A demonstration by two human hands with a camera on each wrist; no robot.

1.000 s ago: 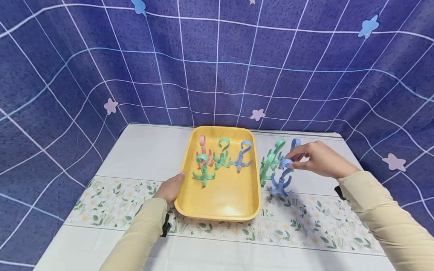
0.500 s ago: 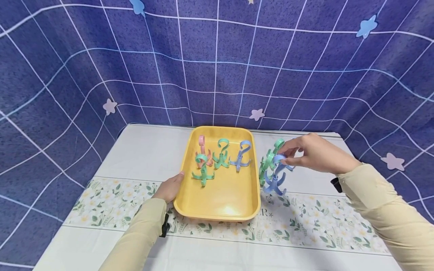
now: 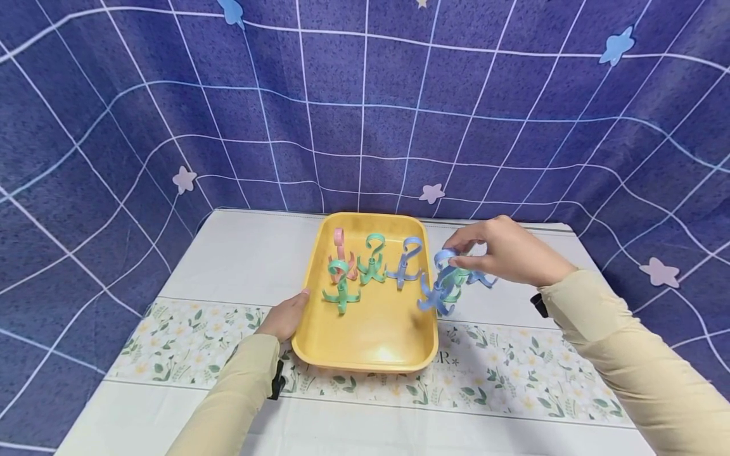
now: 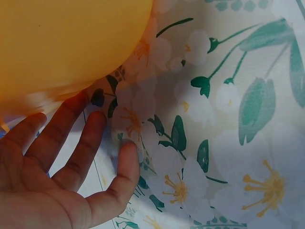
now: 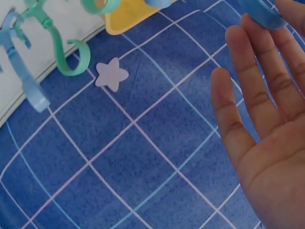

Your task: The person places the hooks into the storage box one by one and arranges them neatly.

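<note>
My right hand (image 3: 504, 250) pinches the curved top of a blue claw hanging hook (image 3: 438, 294) between thumb and fingers. That hook overlaps the right rim of the yellow tray (image 3: 365, 361), its prongs pointing down. In the right wrist view, only a blue bit of the held hook (image 5: 264, 14) shows at the fingertips. At the tray's left side, my left hand (image 3: 285, 316) holds the rim, thumb on top. The left wrist view shows that hand's fingers (image 4: 71, 114) beneath the tray edge. Inside the tray sit a pink hook (image 3: 340, 239), two green hooks (image 3: 372, 269) and a blue hook (image 3: 402, 273).
Right of the tray, green hooks (image 3: 456, 278) stand partly hidden behind the held one, with another blue hook (image 3: 481, 278) beside them. A white cloth with a floral band (image 3: 530, 367) covers the table. A blue gridded curtain (image 3: 365, 126) hangs behind.
My right hand has moved left with the blue hook, from beside the other hooks on the table to the tray's right rim. The left hand and tray have stayed in place.
</note>
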